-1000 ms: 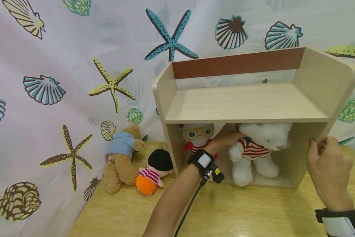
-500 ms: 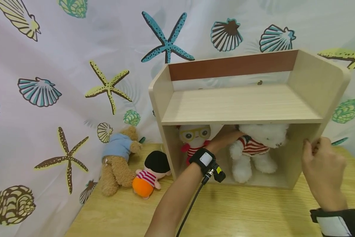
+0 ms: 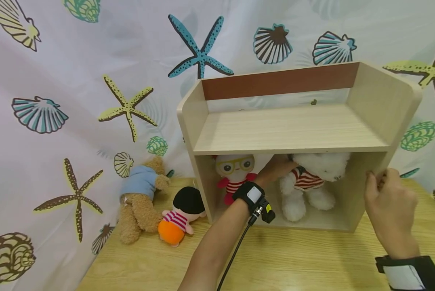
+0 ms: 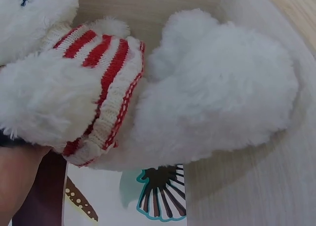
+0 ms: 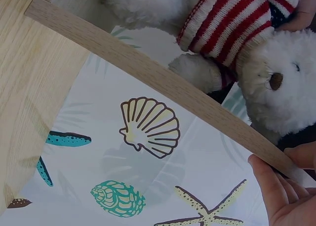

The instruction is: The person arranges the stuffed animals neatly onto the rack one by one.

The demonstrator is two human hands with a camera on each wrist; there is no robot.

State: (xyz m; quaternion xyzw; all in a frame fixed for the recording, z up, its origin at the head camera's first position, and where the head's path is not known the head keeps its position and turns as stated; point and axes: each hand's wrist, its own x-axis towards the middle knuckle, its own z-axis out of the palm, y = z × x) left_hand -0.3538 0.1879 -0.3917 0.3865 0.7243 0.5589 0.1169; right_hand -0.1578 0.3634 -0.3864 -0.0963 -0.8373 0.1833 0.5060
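Observation:
A white teddy bear [image 3: 306, 180] in a red-and-white striped sweater sits in the lower compartment of a pale wooden shelf unit [image 3: 286, 129]. My left hand [image 3: 276, 169] reaches into that compartment and holds the bear from behind, around neck height. Most of its fingers are hidden behind the bear; part of the hand [image 4: 19, 174] shows at the edge of the left wrist view. On the unit's right side panel, my right hand [image 3: 391, 208] grips the front edge, thumb on the inner face and fingers outside. Left of the bear stands a doll [image 3: 235, 171] with yellow glasses, partly covered by my left forearm.
Left of the unit, a brown teddy bear [image 3: 141, 202] in a blue top leans by the patterned cloth [image 3: 83, 121]. Beside it a black-haired doll [image 3: 179, 216] in orange lies on the wooden table [image 3: 293, 262]. A cable [image 3: 235, 246] trails from my left wrist.
The white bear has shifted slightly deeper into the compartment, its feet now back from the front edge. The head view has turned a little right; my right hand stays on the panel.

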